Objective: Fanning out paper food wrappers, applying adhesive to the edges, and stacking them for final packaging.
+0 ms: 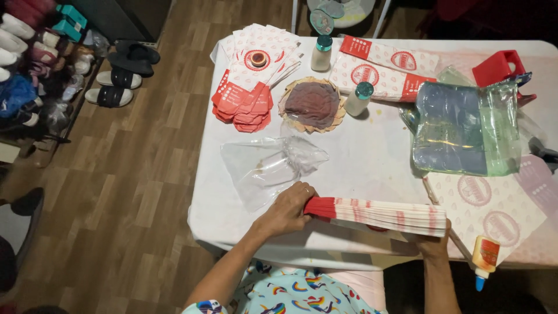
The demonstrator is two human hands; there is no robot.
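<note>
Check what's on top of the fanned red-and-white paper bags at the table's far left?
A small round brown-topped object sits on the fanned paper bags. The bags' centre beneath it is covered.

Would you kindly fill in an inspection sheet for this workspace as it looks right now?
Surface: white table, stained in places.
Job's things: thick stack of paper bags on edge, squared between both hands; clear plastic bag lying flat behind it.
Clutter: fanned red-and-white bags, woven coaster, two small bottles, flat printed bags, tinted plastic sleeves, red holder, glue bottle at the near edge.
Hands: left hand grips the stack's red end; right hand supports the other end, mostly hidden.
Cables: nothing seen.
Surroundings: wood floor, sandals and shoes at left.
</note>
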